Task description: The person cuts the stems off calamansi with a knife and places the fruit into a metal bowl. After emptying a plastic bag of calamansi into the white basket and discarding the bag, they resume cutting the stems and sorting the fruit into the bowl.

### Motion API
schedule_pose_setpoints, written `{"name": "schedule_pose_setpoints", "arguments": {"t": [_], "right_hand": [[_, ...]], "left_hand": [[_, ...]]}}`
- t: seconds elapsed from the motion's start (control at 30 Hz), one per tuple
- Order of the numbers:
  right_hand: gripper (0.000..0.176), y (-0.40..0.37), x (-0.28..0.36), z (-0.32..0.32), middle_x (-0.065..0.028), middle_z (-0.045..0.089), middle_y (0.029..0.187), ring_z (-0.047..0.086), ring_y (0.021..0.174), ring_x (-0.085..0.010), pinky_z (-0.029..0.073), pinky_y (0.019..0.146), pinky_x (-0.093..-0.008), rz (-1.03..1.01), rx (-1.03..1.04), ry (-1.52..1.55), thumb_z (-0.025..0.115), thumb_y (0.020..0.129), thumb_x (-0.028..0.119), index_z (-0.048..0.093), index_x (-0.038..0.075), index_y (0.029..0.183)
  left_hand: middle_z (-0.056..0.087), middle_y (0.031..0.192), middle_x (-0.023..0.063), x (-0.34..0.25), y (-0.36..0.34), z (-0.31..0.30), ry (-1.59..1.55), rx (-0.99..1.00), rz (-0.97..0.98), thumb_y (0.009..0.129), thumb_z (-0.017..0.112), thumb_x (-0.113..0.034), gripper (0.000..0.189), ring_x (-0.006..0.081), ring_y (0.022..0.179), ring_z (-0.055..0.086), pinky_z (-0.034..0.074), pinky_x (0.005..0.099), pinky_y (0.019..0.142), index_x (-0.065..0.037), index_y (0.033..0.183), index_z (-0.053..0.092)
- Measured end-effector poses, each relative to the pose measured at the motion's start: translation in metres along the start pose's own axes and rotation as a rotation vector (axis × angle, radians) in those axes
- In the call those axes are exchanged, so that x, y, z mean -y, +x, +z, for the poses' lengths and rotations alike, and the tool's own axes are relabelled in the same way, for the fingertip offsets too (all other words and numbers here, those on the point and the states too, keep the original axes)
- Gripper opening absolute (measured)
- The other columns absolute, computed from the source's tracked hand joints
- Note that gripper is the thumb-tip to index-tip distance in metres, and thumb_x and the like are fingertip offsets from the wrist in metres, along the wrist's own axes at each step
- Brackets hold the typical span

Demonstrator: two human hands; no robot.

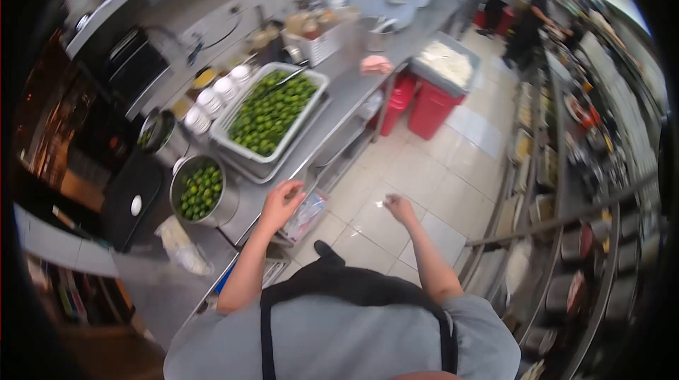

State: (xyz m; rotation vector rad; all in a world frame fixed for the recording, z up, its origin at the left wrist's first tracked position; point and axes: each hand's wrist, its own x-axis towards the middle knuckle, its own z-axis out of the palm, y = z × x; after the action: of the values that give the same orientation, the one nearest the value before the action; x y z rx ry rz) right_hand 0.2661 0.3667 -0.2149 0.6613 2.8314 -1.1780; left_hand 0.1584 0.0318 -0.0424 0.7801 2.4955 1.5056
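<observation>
My left hand (pixel 284 202) is held near the counter's front edge, fingers apart and nothing between them. My right hand (pixel 400 208) hangs over the tiled floor with its fingers curled in; whether something small is in it cannot be made out. Closest to my left hand are a steel pot (pixel 230 202) holding green limes (pixel 201 192) and a white tub (pixel 320 86) heaped with more limes (pixel 272 113). A dark-handled utensil (pixel 291 77) lies on top of the heaped limes. White-lidded containers (pixel 210 101) stand in a row behind the tub.
A black board (pixel 127 200) with a white oval item and a cloth (pixel 181 246) lie on the steel counter at left. Red bins (pixel 433 108) stand on the floor beyond, one under a grey tub (pixel 445 62) of white contents. Shelving lines the right; people are at the back.
</observation>
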Motion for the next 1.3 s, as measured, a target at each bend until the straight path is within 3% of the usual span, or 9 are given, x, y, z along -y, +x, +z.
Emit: {"name": "schedule_pose_setpoints", "arguments": {"t": [0.13,0.37,0.57,0.63,0.77,1.0,1.17,1.23,1.3], "right_hand": [[0.034,0.078,0.130,0.005,-0.0132,0.064,0.089,0.062,0.082,-0.0190,0.048,0.073,-0.0290,-0.298,0.083,0.313,0.061,0.081,0.019,0.057,0.003,0.111],[0.032,0.151,0.242,0.008,-0.0135,0.064,0.091,0.062,0.082,-0.0216,0.048,0.073,-0.0299,-0.501,0.269,0.454,0.062,0.080,0.017,0.058,0.002,0.108],[0.024,0.267,0.307,0.008,-0.0134,0.064,0.088,0.061,0.078,-0.0265,0.047,0.070,-0.0340,-0.795,0.085,0.339,0.064,0.078,0.015,0.063,0.003,0.099],[0.022,0.297,0.328,0.007,-0.0136,0.063,0.089,0.059,0.079,-0.0308,0.047,0.070,-0.0383,-1.019,-0.099,0.034,0.065,0.075,0.013,0.064,0.004,0.095],[0.022,0.346,0.352,0.016,-0.0122,0.062,0.087,0.058,0.082,-0.0307,0.046,0.072,-0.0402,-1.154,-0.113,-0.014,0.067,0.072,0.015,0.065,0.006,0.092],[0.018,0.387,0.358,0.023,-0.0090,0.062,0.085,0.059,0.083,-0.0268,0.044,0.072,-0.0407,-1.101,0.186,-0.413,0.062,0.077,0.022,0.064,0.008,0.088],[0.013,0.402,0.358,0.018,-0.0113,0.061,0.083,0.058,0.082,-0.0293,0.044,0.073,-0.0395,-1.202,0.225,-0.331,0.057,0.081,0.018,0.063,0.006,0.086],[0.013,0.400,0.357,0.011,-0.0121,0.061,0.083,0.058,0.082,-0.0299,0.044,0.073,-0.0393,-1.210,0.217,-0.282,0.056,0.082,0.016,0.062,0.006,0.085],[0.013,0.396,0.351,0.008,-0.0144,0.060,0.084,0.057,0.083,-0.0322,0.044,0.072,-0.0414,-1.016,0.253,0.012,0.053,0.083,0.014,0.062,0.004,0.084]], "left_hand": [[0.060,0.097,0.0101,0.008,0.024,-0.031,-0.022,-0.144,-0.026,0.077,0.062,-0.009,0.024,0.0197,0.084,0.060,0.049,0.0293,0.072,-0.003,0.100,0.061],[0.061,0.091,0.0077,0.027,0.071,-0.050,-0.079,-0.331,-0.156,0.079,0.060,-0.008,0.016,0.0165,0.080,0.061,0.048,0.0265,0.069,-0.001,0.093,0.062],[0.062,0.085,0.0088,0.045,0.097,-0.060,-0.008,-0.486,-0.159,0.078,0.061,-0.007,0.014,0.0171,0.076,0.062,0.049,0.0267,0.066,0.000,0.091,0.062],[0.063,0.082,0.0090,0.052,0.105,-0.061,-0.015,-0.558,-0.224,0.078,0.062,-0.008,0.015,0.0175,0.074,0.062,0.049,0.0268,0.065,-0.001,0.090,0.063],[0.063,0.079,0.0107,0.058,0.134,-0.064,0.018,-0.702,-0.345,0.077,0.064,-0.011,0.016,0.0178,0.071,0.062,0.049,0.0272,0.063,0.000,0.089,0.063],[0.058,0.081,0.0115,0.069,0.206,-0.063,0.456,-0.778,-0.400,0.070,0.068,-0.014,0.021,0.0275,0.074,0.058,0.047,0.0360,0.068,-0.001,0.086,0.061],[0.058,0.087,0.0135,0.090,0.228,-0.053,0.655,-0.760,-0.387,0.066,0.069,-0.011,0.029,0.0316,0.076,0.056,0.046,0.0359,0.070,-0.002,0.092,0.061],[0.058,0.084,0.0127,0.095,0.228,-0.054,0.602,-0.755,-0.419,0.067,0.069,-0.011,0.028,0.0264,0.074,0.058,0.047,0.0339,0.069,-0.001,0.092,0.061],[0.059,0.085,0.0115,0.093,0.224,-0.062,0.417,-0.794,-0.448,0.070,0.068,-0.011,0.027,0.0234,0.075,0.059,0.047,0.0328,0.069,-0.001,0.095,0.060]]}}
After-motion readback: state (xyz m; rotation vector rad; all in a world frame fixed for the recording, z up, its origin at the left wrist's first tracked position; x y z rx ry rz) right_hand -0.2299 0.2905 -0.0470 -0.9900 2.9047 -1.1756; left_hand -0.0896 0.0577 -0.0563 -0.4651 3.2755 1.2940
